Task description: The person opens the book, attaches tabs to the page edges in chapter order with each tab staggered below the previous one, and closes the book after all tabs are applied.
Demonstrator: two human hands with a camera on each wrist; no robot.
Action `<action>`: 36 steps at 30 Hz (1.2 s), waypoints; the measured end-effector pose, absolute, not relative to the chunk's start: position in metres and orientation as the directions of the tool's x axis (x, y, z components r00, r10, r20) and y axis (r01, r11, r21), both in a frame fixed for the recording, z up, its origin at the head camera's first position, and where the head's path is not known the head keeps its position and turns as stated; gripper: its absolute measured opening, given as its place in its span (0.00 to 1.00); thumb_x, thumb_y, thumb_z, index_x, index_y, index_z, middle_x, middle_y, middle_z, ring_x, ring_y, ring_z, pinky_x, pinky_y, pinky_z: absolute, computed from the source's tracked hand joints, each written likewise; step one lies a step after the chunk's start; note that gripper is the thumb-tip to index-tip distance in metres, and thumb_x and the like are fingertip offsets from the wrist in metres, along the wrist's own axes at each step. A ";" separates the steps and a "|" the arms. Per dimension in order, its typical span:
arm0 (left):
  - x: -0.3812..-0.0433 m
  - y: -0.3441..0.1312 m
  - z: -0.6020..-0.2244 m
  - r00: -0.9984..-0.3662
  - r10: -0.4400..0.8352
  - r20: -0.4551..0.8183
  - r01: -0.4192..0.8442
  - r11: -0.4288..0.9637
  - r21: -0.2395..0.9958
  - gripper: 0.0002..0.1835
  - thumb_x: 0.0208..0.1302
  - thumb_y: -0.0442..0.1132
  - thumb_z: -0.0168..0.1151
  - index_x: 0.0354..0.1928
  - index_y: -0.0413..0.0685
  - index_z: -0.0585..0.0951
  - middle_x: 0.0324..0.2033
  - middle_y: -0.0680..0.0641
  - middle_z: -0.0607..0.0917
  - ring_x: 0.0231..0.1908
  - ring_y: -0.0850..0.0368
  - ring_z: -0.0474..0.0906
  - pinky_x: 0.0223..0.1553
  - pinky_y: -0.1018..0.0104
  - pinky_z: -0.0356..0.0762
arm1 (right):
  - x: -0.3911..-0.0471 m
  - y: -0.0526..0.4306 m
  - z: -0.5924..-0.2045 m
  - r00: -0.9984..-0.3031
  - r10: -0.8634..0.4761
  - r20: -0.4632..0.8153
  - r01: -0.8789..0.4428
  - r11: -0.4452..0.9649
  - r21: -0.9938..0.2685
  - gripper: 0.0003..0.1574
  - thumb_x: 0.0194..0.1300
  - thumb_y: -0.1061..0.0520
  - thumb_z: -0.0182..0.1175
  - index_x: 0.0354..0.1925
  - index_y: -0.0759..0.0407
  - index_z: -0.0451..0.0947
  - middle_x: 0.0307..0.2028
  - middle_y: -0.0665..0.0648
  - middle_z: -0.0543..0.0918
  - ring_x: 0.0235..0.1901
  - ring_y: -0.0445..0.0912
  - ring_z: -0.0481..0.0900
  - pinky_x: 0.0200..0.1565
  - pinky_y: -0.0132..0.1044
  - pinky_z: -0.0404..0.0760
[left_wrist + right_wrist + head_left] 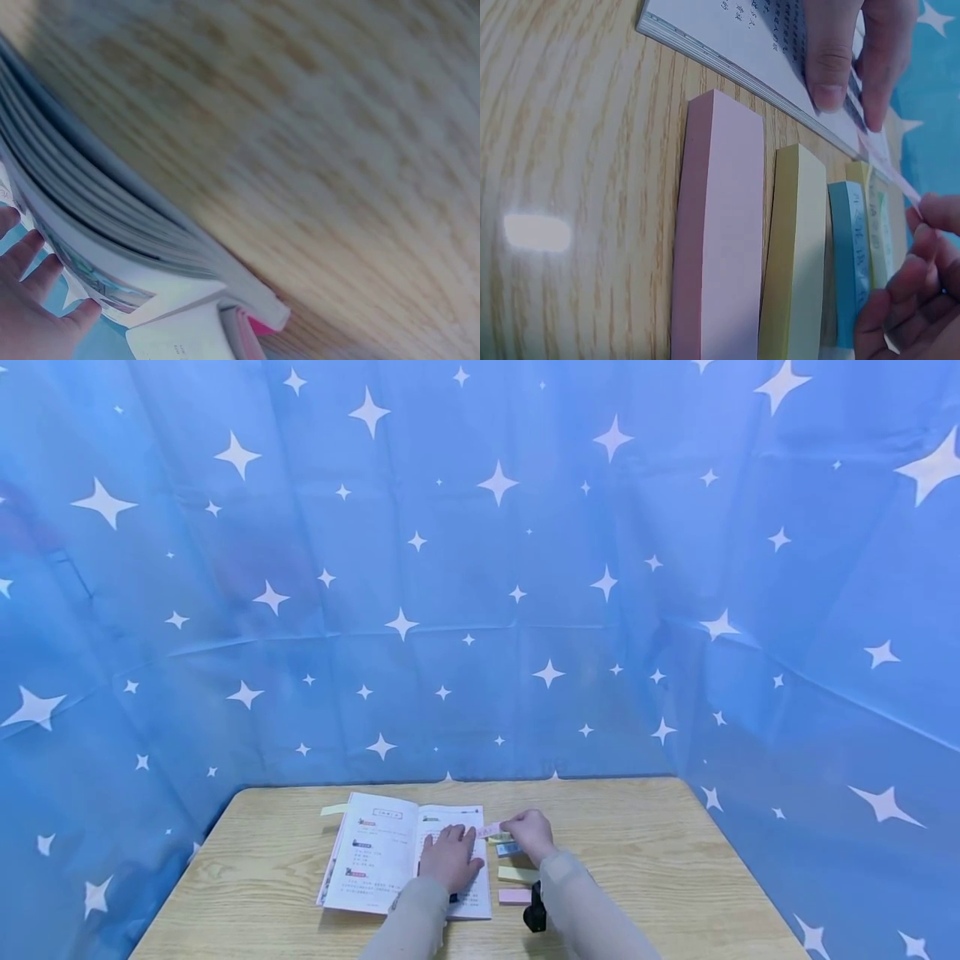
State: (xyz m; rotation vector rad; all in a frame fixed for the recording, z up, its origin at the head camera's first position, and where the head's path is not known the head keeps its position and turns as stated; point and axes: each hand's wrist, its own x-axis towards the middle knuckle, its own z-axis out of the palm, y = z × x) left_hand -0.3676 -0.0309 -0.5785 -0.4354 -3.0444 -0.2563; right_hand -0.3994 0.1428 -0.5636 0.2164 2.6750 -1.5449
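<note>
An open book with printed pages lies on the table. My left hand rests on its right page with the fingers spread. At the page's right edge, my right hand pinches one end of a pink sticky note strip; in the right wrist view, the strip's other end lies at the page edge by the left fingertips. Below the right hand are sticky note pads: a blue one with writing, a plain yellow one and a pink one.
A pale yellow strip sticks out past the book's left edge. More small yellow and green notes lie beyond the blue pad. The wooden table ends at a blue star-patterned curtain. A black device sits at the right wrist.
</note>
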 end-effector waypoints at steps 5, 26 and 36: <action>-0.370 -0.031 -0.582 -0.958 0.274 0.081 0.284 0.945 0.162 0.31 0.64 0.59 0.58 0.66 0.53 0.73 0.62 0.45 0.74 0.64 0.45 0.66 0.62 0.38 0.62 | -0.401 0.143 -0.563 -0.989 0.101 -0.105 0.141 0.492 -0.859 0.12 0.61 0.56 0.64 0.27 0.65 0.82 0.20 0.57 0.77 0.20 0.46 0.68 0.26 0.38 0.70; -0.367 -0.022 -0.572 -0.970 0.244 -0.018 0.237 0.956 0.172 0.29 0.69 0.55 0.54 0.68 0.53 0.71 0.65 0.45 0.70 0.67 0.43 0.62 0.63 0.33 0.58 | -0.391 0.143 -0.559 -0.983 0.143 -0.115 0.175 0.536 -0.826 0.11 0.61 0.54 0.65 0.33 0.62 0.83 0.31 0.55 0.81 0.29 0.46 0.76 0.32 0.40 0.78; -0.367 -0.021 -0.574 -0.973 0.230 -0.014 0.223 0.955 0.195 0.28 0.68 0.54 0.55 0.67 0.52 0.72 0.66 0.44 0.70 0.67 0.43 0.61 0.63 0.32 0.56 | -0.360 0.144 -0.551 -0.990 -0.115 0.080 -0.138 0.692 -0.709 0.05 0.60 0.57 0.64 0.31 0.58 0.84 0.24 0.50 0.80 0.20 0.40 0.72 0.23 0.35 0.73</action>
